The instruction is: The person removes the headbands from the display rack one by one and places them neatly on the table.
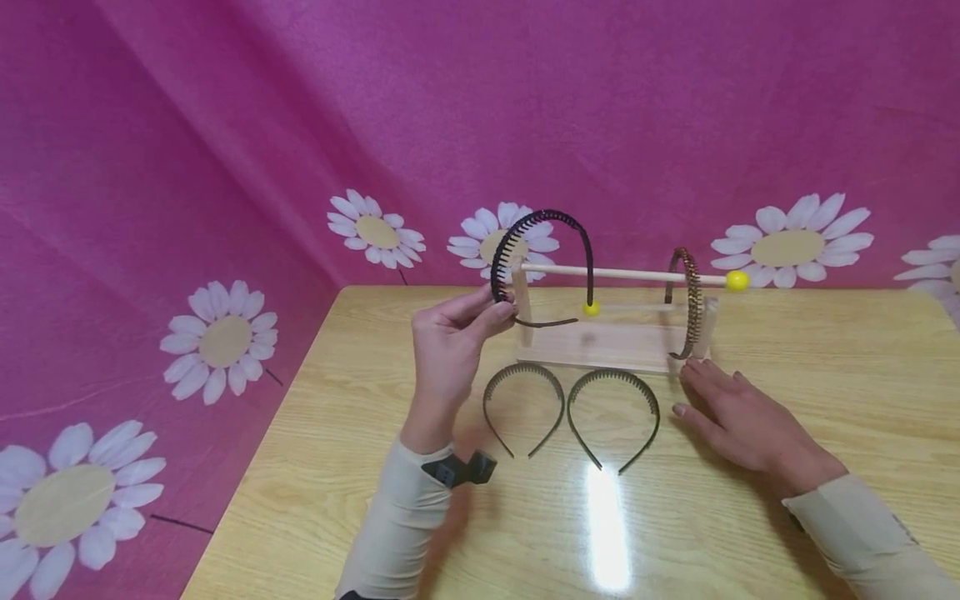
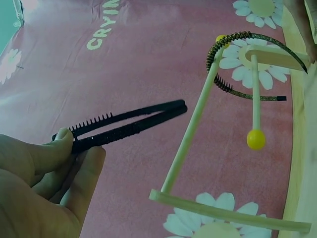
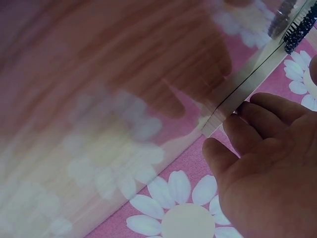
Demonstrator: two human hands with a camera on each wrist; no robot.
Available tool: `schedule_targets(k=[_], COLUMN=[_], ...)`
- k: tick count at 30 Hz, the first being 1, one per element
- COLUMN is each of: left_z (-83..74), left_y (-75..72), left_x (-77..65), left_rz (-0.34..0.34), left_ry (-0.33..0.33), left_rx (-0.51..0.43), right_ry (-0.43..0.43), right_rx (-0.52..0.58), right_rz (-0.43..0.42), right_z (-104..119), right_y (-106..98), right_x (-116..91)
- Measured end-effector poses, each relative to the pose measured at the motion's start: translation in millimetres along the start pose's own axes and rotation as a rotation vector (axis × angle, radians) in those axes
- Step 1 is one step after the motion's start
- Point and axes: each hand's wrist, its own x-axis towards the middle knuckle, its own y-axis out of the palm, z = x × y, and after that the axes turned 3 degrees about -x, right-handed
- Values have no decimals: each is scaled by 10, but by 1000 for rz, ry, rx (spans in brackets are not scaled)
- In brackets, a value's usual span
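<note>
The left hand (image 1: 453, 337) pinches a black headband (image 1: 588, 254) aloft by the left end of a wooden stand (image 1: 600, 343), whose base the right hand (image 1: 750, 421), fingers extended, seems to touch, with a brown headband (image 1: 693, 304) round the upper rod (image 1: 630, 273) and two headbands (image 1: 655, 402) lying in front.

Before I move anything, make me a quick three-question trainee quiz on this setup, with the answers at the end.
1. How many headbands lie flat on the table?
2. True or false: the right hand is gripping a headband.
3. What colour is the toothed band in the left hand: A white, B black, C pink?

Key: 1. Two. 2. False; its fingertips are at the wooden stand. 3. B.
</note>
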Motion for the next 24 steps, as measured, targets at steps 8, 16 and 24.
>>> schedule_targets(k=[8,16,24], left_z=[-7,10,59], left_y=[-154,-288,-439], left_x=[-19,-42,-49], left_rz=[-9,-6,-27], left_ry=[-69,-99,-190], left_rx=[-14,-4,22], right_ry=[-6,-3,-10], right_rx=[-3,4,2], right_rz=[-6,-1,-6], right_z=[6,8,4], right_y=[-1,-7,4], right_x=[-4,-8,-4])
